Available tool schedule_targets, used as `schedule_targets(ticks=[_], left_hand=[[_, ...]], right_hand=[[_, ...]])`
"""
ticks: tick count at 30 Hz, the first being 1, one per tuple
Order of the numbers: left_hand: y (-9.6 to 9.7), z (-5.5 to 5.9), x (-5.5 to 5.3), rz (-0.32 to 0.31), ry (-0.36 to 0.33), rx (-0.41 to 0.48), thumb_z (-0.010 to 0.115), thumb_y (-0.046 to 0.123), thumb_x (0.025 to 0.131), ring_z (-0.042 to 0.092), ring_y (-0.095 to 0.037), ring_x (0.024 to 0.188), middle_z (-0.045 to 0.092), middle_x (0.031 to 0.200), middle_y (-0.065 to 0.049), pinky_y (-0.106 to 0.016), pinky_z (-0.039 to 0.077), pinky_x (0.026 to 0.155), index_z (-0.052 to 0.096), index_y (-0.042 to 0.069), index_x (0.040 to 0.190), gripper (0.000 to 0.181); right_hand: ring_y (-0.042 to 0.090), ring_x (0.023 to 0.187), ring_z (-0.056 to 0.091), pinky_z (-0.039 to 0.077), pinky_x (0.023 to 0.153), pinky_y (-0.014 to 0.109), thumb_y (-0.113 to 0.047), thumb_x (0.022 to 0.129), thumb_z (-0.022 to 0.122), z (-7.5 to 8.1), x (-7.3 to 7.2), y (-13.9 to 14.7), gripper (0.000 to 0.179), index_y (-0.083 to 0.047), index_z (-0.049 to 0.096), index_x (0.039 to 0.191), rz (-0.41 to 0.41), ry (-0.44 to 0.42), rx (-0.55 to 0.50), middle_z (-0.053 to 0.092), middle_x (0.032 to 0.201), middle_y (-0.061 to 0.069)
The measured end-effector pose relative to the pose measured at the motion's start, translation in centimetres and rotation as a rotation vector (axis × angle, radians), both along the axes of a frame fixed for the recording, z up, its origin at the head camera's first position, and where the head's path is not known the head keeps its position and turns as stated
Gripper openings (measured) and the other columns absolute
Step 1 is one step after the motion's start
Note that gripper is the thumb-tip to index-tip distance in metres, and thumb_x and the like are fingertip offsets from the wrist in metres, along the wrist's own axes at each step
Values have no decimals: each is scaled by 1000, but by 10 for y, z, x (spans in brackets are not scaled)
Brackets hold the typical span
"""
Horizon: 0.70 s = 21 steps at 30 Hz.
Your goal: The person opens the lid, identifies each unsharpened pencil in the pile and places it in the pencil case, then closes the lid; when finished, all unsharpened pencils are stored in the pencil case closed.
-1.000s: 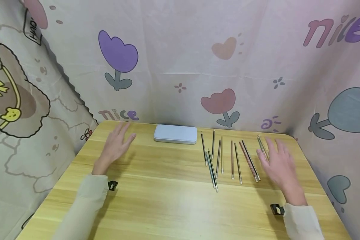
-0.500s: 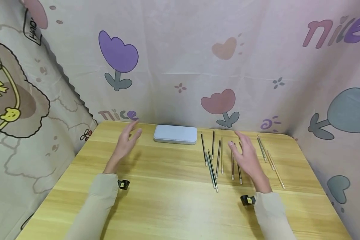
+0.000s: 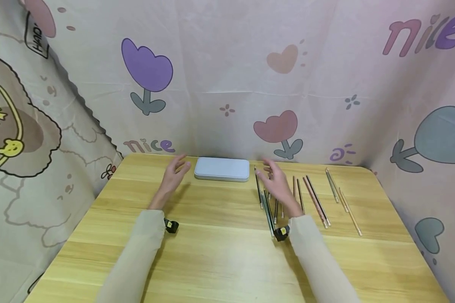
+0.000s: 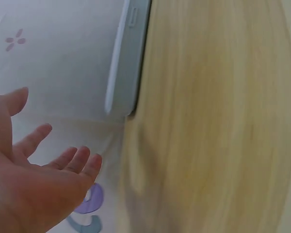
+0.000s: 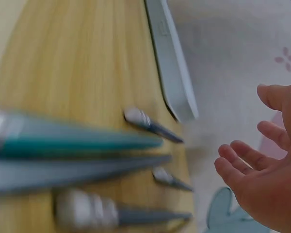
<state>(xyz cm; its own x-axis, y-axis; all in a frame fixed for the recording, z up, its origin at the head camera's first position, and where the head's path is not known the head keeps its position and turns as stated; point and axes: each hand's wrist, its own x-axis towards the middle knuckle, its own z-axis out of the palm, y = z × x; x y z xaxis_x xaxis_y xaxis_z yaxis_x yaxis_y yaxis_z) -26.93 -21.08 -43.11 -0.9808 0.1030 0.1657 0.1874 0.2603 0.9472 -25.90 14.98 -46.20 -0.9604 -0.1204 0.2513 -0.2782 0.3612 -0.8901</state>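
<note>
While both hands are empty, the closed pencil case (image 3: 222, 168) lies flat at the back edge of the wooden table (image 3: 220, 256), between them. The left hand (image 3: 170, 179), fingers loosely extended, is just beside the case's left end, not touching. The right hand (image 3: 276, 183), fingers relaxed, is near its right end, over some of the pencils (image 3: 318, 200), apart from the case. Pencils lie scattered to the case's right. Patterned cloth (image 3: 212, 63) hangs behind; can't tell if the case touches it. Risks: the right hand or its black wrist camera (image 3: 282, 233) dipping could knock pencils rolling; uneven side pressure could skew the case; a backward nudge could shove it into the cloth.
</note>
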Motion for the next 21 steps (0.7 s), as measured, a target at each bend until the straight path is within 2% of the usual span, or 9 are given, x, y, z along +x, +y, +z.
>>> schedule_targets(ticks=[5, 7, 10, 16, 21], left_hand=[[1, -26, -26, -10, -43, 30, 57, 14, 106, 27, -49, 148, 25, 164, -26, -57, 27, 123, 35, -6, 155, 57], [2, -37, -37, -13, -42, 24, 58, 17, 106, 27, -47, 149, 25, 165, -24, -55, 27, 124, 35, -4, 156, 59], [3, -49, -47, -12, -50, -11, 58, 22, 106, 31, -43, 149, 28, 164, -23, -50, 29, 124, 34, -1, 157, 61], [3, -57, -52, -6, -70, -56, 59, 13, 106, 41, -41, 143, 41, 156, -27, -47, 33, 122, 36, -4, 156, 58], [5, -59, -54, -4, -101, -123, 57, 10, 106, 43, -38, 142, 44, 155, -24, -46, 35, 121, 43, -2, 153, 51]], right_hand=[[45, 136, 49, 42, 116, 52, -17, 104, 62, -5, -18, -20, 54, -3, 44, 152, 11, -52, -39, 46, 149, 28], [44, 136, 49, 43, 115, 50, -18, 104, 62, -6, -23, -24, 55, -2, 43, 153, 9, -67, -42, 46, 150, 27], [42, 135, 50, 46, 113, 49, -19, 105, 61, -8, -30, -30, 56, -1, 41, 154, 3, -98, -25, 44, 151, 26], [39, 133, 55, 53, 105, 49, -15, 104, 61, -16, -37, -40, 52, -1, 46, 152, -14, -169, 53, 49, 150, 23], [36, 127, 60, 56, 101, 42, -5, 101, 62, -20, -40, -45, 45, 1, 55, 145, -36, -194, 44, 59, 141, 23]])
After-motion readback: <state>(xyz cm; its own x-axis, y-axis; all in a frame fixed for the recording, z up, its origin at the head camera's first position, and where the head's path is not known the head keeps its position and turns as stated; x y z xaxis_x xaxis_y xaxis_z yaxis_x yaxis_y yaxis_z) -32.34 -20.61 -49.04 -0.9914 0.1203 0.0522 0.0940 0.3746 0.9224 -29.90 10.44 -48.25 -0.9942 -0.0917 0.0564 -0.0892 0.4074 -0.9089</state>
